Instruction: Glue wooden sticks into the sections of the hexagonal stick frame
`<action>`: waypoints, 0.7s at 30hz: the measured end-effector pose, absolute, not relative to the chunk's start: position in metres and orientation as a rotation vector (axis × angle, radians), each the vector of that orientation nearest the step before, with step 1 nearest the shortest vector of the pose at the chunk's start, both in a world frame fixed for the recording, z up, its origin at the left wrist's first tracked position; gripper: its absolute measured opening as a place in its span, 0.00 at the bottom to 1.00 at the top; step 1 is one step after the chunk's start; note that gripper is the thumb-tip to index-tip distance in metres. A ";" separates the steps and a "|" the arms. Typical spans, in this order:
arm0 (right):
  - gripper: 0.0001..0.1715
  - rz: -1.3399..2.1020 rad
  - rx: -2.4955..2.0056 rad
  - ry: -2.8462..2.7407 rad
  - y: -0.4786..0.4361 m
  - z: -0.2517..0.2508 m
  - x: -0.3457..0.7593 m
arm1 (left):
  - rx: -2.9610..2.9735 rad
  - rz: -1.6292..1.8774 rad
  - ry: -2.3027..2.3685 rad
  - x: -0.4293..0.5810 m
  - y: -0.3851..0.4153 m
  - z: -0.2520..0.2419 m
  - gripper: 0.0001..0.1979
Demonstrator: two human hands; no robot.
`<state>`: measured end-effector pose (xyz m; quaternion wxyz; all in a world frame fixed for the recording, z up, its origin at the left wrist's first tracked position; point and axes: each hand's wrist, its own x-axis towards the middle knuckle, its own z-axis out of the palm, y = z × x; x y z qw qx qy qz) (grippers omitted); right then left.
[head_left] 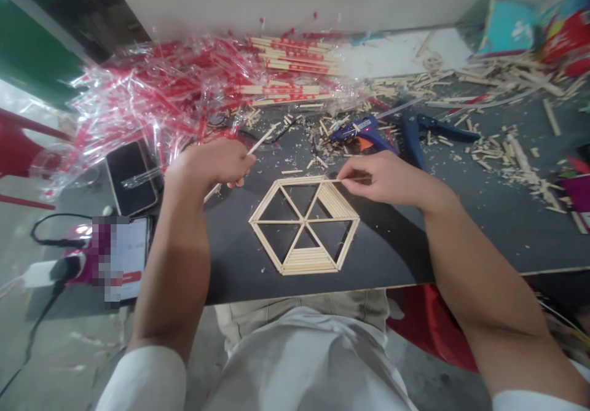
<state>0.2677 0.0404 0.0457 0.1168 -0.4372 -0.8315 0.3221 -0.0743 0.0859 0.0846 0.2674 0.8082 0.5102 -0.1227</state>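
Observation:
A flat hexagonal frame of pale wooden sticks lies on the dark table in front of me. Spokes split it into triangles; the lower one and the upper right one are partly filled with rows of sticks. My left hand, left of the frame, is closed around a long wooden chopstick, which pokes out on both sides of the fist. Over the frame's upper right corner, my right hand pinches a thin wooden stick. Whether that stick touches the frame I cannot tell.
Behind lie a blue glue gun, a blue-handled cutting tool, wrapped chopsticks and a heap of red-and-clear wrappers. Stick offcuts litter the right. A dark phone and a purple power strip are at left.

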 end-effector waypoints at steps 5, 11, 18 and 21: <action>0.12 0.978 -1.290 -2.438 0.041 0.041 0.268 | 2.048 -0.567 1.719 -0.073 0.087 0.078 0.28; 0.13 1.044 -1.332 -2.422 0.043 0.040 0.268 | 2.349 -0.271 1.557 -0.057 0.081 0.085 0.17; 0.12 1.060 -1.333 -2.425 0.044 0.034 0.269 | 2.412 -0.203 1.210 -0.017 0.072 0.085 0.13; 0.12 1.039 -1.311 -2.431 0.044 0.033 0.269 | 2.349 -0.249 1.181 -0.014 0.073 0.079 0.11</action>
